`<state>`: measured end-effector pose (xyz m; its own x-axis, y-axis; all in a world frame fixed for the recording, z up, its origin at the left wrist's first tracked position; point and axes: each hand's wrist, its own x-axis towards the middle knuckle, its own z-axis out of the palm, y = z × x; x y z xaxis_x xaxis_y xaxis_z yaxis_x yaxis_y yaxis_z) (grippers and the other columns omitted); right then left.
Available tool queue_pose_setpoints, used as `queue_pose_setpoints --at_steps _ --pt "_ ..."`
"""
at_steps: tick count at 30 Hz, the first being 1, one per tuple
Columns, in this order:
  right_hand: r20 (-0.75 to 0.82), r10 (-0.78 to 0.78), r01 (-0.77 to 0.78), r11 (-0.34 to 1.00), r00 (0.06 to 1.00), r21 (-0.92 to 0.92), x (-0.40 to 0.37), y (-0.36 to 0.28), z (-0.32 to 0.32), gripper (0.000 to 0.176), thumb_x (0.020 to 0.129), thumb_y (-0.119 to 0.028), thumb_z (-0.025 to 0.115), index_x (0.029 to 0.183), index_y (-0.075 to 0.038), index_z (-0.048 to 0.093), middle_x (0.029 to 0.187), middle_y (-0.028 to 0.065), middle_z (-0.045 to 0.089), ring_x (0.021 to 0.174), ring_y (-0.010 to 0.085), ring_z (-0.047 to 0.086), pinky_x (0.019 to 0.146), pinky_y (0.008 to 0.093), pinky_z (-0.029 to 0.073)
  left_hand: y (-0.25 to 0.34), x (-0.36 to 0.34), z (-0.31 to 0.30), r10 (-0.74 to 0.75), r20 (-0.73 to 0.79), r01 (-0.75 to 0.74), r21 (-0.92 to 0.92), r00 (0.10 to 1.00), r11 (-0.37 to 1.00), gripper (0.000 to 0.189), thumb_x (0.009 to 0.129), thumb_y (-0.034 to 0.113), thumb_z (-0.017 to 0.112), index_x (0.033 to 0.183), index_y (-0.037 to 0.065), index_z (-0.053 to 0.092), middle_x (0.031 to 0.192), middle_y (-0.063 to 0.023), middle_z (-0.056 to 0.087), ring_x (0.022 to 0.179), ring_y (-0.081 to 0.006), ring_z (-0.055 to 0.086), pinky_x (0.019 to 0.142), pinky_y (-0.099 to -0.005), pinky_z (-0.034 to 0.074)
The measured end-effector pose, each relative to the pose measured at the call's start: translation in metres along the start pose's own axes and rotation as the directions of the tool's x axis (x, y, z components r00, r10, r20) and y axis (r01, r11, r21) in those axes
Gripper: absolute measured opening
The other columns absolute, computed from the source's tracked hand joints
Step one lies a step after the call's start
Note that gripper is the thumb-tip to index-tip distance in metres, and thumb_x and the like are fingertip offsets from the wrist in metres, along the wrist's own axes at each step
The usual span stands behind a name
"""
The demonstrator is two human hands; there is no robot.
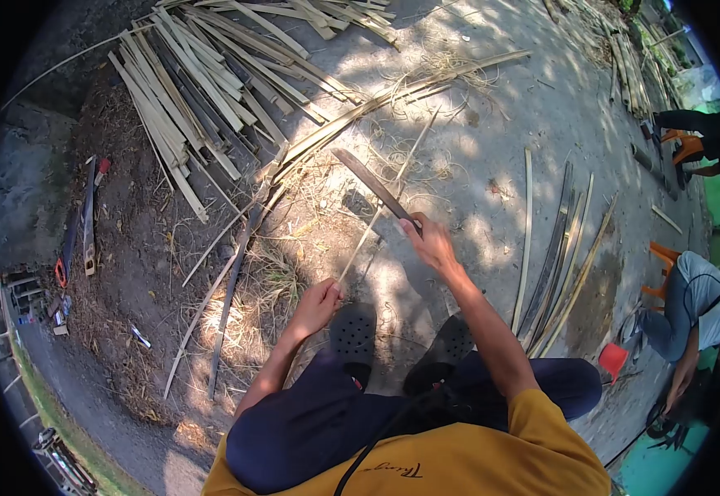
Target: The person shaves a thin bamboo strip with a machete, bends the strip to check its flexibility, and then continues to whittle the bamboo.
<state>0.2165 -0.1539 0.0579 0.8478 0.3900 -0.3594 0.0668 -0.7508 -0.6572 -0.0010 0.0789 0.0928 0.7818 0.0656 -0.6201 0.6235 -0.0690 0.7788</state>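
Note:
My right hand (428, 240) is closed round the handle of a long machete (370, 183), whose dark blade points up and to the left. Between the fingers of my left hand (318, 306) is the lower end of a thin bamboo strip (389, 198). The strip slants up to the right and passes behind the blade; whether the two touch I cannot tell. Thin curled shavings (434, 165) lie on the ground around the strip's upper part. Below my hands are my dark clogs (352, 335).
A big pile of split bamboo (186, 83) lies at the upper left. More strips (571, 248) lie on the right. A saw (66, 240) is at the far left. A person (699, 298) sits at the right near a red object (613, 358); another person (707, 136) is above.

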Motion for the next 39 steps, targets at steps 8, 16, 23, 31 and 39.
queue_pose_setpoints --at_steps 8,16,23,31,39 --pt "0.070 -0.005 0.009 0.999 0.998 -0.054 -0.028 0.017 0.007 0.070 0.099 -0.066 0.056 0.128 -0.003 0.068 0.083 0.0234 0.074 0.086 0.0423 0.074 0.083 0.0502 0.055 -0.027 0.052 -0.026 -0.128 0.248 0.073 0.219 0.960 0.973 0.044 0.106 0.045 0.059 0.103 0.002 0.061 0.082 -0.0121 0.076 0.075 -0.0186 0.076 0.072 -0.0369 0.059" --pt "0.068 -0.014 0.006 0.993 0.998 0.118 -0.056 0.032 0.018 0.054 0.103 -0.053 0.061 0.125 -0.004 0.068 0.069 0.0141 0.069 0.067 0.0265 0.068 0.066 0.0406 0.050 -0.034 0.068 -0.012 0.036 0.153 -0.073 0.240 0.987 0.968 0.036 0.099 0.042 0.068 0.096 0.007 0.062 0.074 -0.0099 0.075 0.067 -0.0209 0.076 0.068 -0.0370 0.059" --pt "0.099 0.028 -0.052 0.967 0.995 0.248 -0.069 0.044 0.033 0.044 0.104 -0.044 0.063 0.123 -0.004 0.068 0.066 0.0073 0.067 0.061 0.0138 0.060 0.059 0.0360 0.045 -0.028 0.073 0.004 0.175 -0.070 -0.145 0.316 0.982 0.937 0.039 0.103 0.041 0.065 0.093 0.003 0.065 0.071 -0.0070 0.069 0.063 -0.0154 0.071 0.061 -0.0319 0.057" --pt "0.147 0.004 -0.033 0.980 0.989 0.195 -0.082 0.022 0.048 0.045 0.103 -0.043 0.065 0.129 -0.007 0.067 0.077 0.0151 0.073 0.070 0.0215 0.070 0.067 0.0381 0.052 -0.019 0.072 0.022 0.109 -0.141 -0.141 -0.242 0.984 0.960 0.031 0.112 0.024 0.050 0.110 -0.002 0.067 0.078 -0.0056 0.069 0.055 -0.0121 0.063 0.051 -0.0269 0.049" --pt "0.120 -0.040 0.021 0.987 0.992 0.162 -0.086 0.012 0.060 0.048 0.101 -0.047 0.065 0.131 -0.010 0.066 0.079 0.0200 0.073 0.077 0.0360 0.074 0.073 0.0446 0.054 -0.025 0.072 0.021 0.077 -0.180 -0.129 -0.295 0.981 0.947 0.028 0.111 0.021 0.051 0.113 -0.001 0.069 0.078 -0.0053 0.070 0.053 -0.0088 0.058 0.050 -0.0261 0.047"
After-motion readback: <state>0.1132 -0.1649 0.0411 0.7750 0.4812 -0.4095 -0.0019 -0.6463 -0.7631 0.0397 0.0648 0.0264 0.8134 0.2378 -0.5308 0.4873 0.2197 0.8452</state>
